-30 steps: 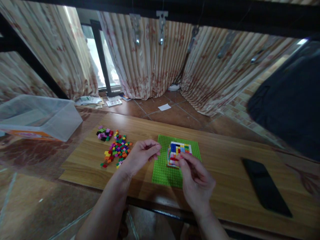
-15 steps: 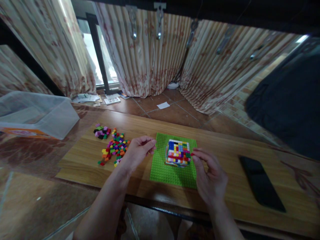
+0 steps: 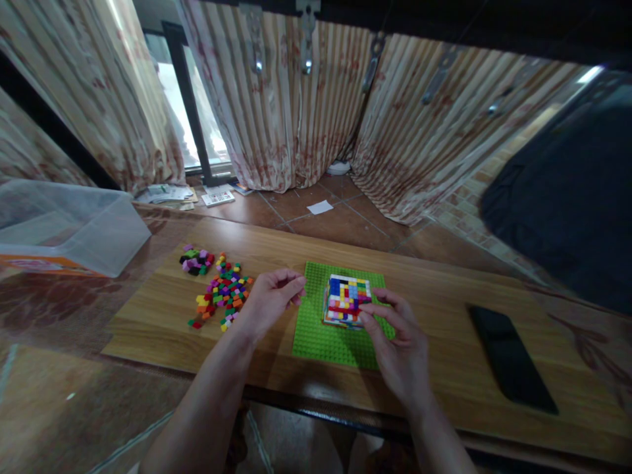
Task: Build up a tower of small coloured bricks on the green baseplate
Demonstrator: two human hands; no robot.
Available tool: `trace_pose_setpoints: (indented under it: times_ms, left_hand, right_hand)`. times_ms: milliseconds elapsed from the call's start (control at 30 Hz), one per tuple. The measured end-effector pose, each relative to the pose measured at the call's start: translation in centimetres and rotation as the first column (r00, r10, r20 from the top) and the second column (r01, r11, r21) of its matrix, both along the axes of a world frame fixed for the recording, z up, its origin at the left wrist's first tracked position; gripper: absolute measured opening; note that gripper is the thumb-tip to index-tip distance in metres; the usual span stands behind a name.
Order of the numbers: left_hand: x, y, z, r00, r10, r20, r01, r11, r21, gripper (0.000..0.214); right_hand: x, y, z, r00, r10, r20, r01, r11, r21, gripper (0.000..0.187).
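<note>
A block built of many small coloured toy bricks (image 3: 345, 296) stands on a green studded baseplate (image 3: 316, 345). My right hand (image 3: 399, 345) is at the block's right front side, thumb and forefinger pinched on a tiny red brick at its top edge. The fingertips hide most of that brick; whether it is seated on the studs I cannot tell. Left of the block, my left hand (image 3: 274, 296) hovers by the baseplate's left edge, thumb against curled fingers; anything inside that pinch is hidden. Loose coloured bricks (image 3: 227, 289) lie beside its wrist.
A smaller pile of bricks (image 3: 196, 260) lies farther back on the wooden table (image 3: 162, 316). At the far left stands a clear plastic bin (image 3: 113, 230). A black phone-like slab (image 3: 511, 359) rests on the right. Beyond the table hang striped curtains (image 3: 296, 118).
My right hand has moved left with the red brick, from beside the block onto its right front edge. The left hand keeps its pose. The view has shifted slightly.
</note>
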State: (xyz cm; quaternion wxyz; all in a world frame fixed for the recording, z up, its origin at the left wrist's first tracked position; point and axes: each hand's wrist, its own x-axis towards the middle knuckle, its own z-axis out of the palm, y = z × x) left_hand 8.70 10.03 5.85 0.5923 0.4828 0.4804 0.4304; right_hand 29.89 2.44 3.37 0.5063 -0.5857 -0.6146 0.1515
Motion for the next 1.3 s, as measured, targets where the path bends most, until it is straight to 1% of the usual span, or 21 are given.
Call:
trace_pose_setpoints:
  times_ms: [133, 200, 300, 400, 467, 567, 633, 700, 767, 1000, 1067, 1133, 1200, 1300]
  left_hand:
    - [0.0, 0.0, -0.1, 1.0, -0.004, -0.015, 0.004, 1.0, -0.003, 0.024]
    - [-0.1, 0.0, -0.2, 1.0, -0.006, -0.017, 0.006, 1.0, -0.006, 0.023]
    - [-0.1, -0.1, -0.2, 1.0, -0.011, -0.024, 0.011, 1.0, -0.006, 0.023]
    - [-0.1, 0.0, -0.2, 0.999, -0.011, -0.036, 0.011, 1.0, -0.006, 0.023]
    - [-0.1, 0.0, -0.1, 0.999, -0.009, -0.037, 0.008, 1.0, -0.005, 0.023]
    - [-0.1, 0.0, -0.1, 0.999, -0.01, -0.036, 0.01, 1.0, 0.001, 0.023]
    - [-0.2, -0.1, -0.1, 0.999, -0.008, -0.039, 0.008, 1.0, 0.001, 0.023]
    - [-0.2, -0.1, -0.1, 0.999, -0.004, -0.038, 0.004, 1.0, -0.003, 0.022]
    - [-0.2, -0.1, -0.2, 0.999, 0.001, -0.035, -0.001, 1.0, 0.0, 0.021]
    - [0.1, -0.1, -0.4, 1.0, -0.024, 0.001, 0.024, 0.999, 0.024, 0.02]
    - [0.2, -0.2, -0.3, 0.999, -0.035, 0.023, 0.035, 0.999, 0.025, 0.02]
    - [0.2, -0.3, -0.2, 0.998, -0.049, 0.045, 0.047, 0.998, 0.039, 0.02]
    - [0.3, -0.4, -0.1, 0.996, -0.068, 0.062, 0.064, 0.996, 0.068, 0.019]
    - [0.4, -0.7, 0.1, 0.989, -0.129, 0.069, 0.118, 0.982, 0.145, 0.017]
  right_hand:
    - [0.0, 0.0, 0.1, 1.0, -0.007, 0.023, 0.008, 1.0, -0.011, 0.013]
    - [-0.1, 0.0, 0.2, 1.0, -0.013, 0.007, 0.013, 1.0, -0.016, 0.012]
    - [-0.4, 0.0, 0.3, 0.998, -0.027, -0.059, 0.026, 0.999, -0.021, 0.01]
    - [-0.8, 0.2, 0.1, 0.982, -0.045, -0.184, 0.035, 0.998, -0.055, 0.007]
    - [-1.1, 0.4, -0.1, 0.945, -0.056, -0.323, 0.03, 0.996, -0.084, 0.005]
    - [-1.4, 0.7, -0.5, 0.839, -0.082, -0.539, 0.016, 0.992, -0.125, 0.007]
    - [-1.6, 0.8, -0.6, 0.775, -0.1, -0.624, 0.015, 0.99, -0.141, 0.008]
    - [-1.8, 0.9, -0.6, 0.741, -0.115, -0.662, 0.022, 0.989, -0.147, 0.009]
    - [-1.9, 0.8, -0.6, 0.727, -0.124, -0.676, 0.032, 0.989, -0.146, 0.009]
    - [-2.1, 0.8, -0.6, 0.716, -0.124, -0.687, 0.033, 0.989, -0.145, 0.009]
    - [-1.8, 0.9, -0.4, 0.672, -0.115, -0.732, 0.011, 0.989, -0.145, 0.011]
    - [-1.4, 0.9, -0.2, 0.592, -0.121, -0.797, 0.007, 0.989, -0.145, 0.014]
    - [-1.1, 1.1, 0.1, 0.52, -0.154, -0.84, 0.051, 0.988, -0.149, 0.014]
    - [-1.0, 1.3, 0.3, 0.469, -0.214, -0.857, 0.122, 0.977, -0.177, 0.014]
